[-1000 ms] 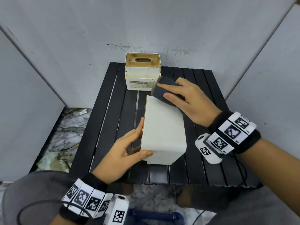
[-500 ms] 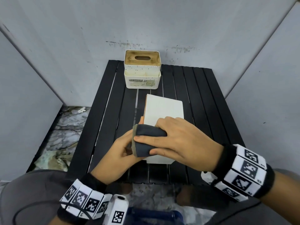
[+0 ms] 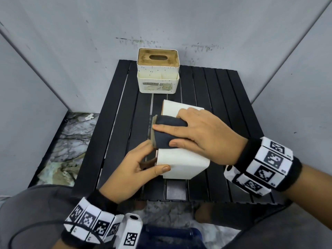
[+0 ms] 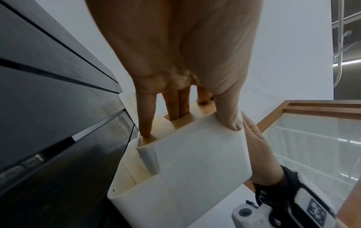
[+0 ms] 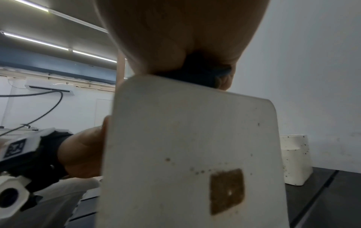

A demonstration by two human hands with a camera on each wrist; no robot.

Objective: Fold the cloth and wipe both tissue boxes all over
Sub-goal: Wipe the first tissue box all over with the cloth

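a: where's the near tissue box (image 3: 181,159)?
b: on its side on the black slatted worktop (image 3: 224,97), a plain off-white face up, its wooden lid turned left. the left hand (image 3: 133,173) grips it, thumb on top, two fingers (image 4: 178,104) in the lid's slot.
a: the cloth (image 3: 167,133)?
b: folded, dark navy with a tan edge, pressed onto the box's top by the right hand (image 3: 201,133), fingers flat.
a: the other tissue box (image 3: 158,81)?
b: upright at the back, speckled cream, wooden top.
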